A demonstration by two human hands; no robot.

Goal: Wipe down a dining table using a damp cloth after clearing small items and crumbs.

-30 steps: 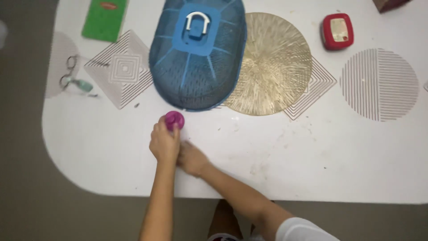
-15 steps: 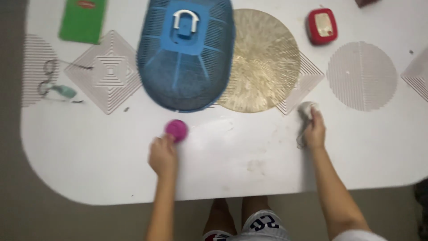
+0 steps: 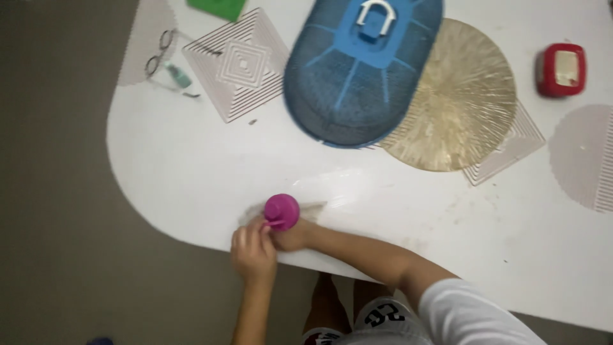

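Observation:
A pink bottle [image 3: 281,211] stands on the white table [image 3: 191,172] near its front edge. My left hand [image 3: 253,252] is closed on the bottle's near side, fingers at its top. My right hand [image 3: 295,235] lies fisted on the table just right of the bottle and touches my left hand, its arm reaching in from the right. A pale, blurred cloth [image 3: 314,206] shows at the right hand's far side, and most of it is hidden. A wet streak [image 3: 345,182] shines on the table beyond the hands.
Behind the hands sit a blue mesh food cover [image 3: 361,67], a round gold placemat [image 3: 463,102] and a red box [image 3: 561,69]. Glasses [image 3: 159,54] and a patterned square mat [image 3: 242,64] lie at the back left. The table's rounded corner is on the left.
My right hand has swept left across the table from the right side to the pink bottle. The bottle and my left hand are now nearer the front edge. The view has shifted left.

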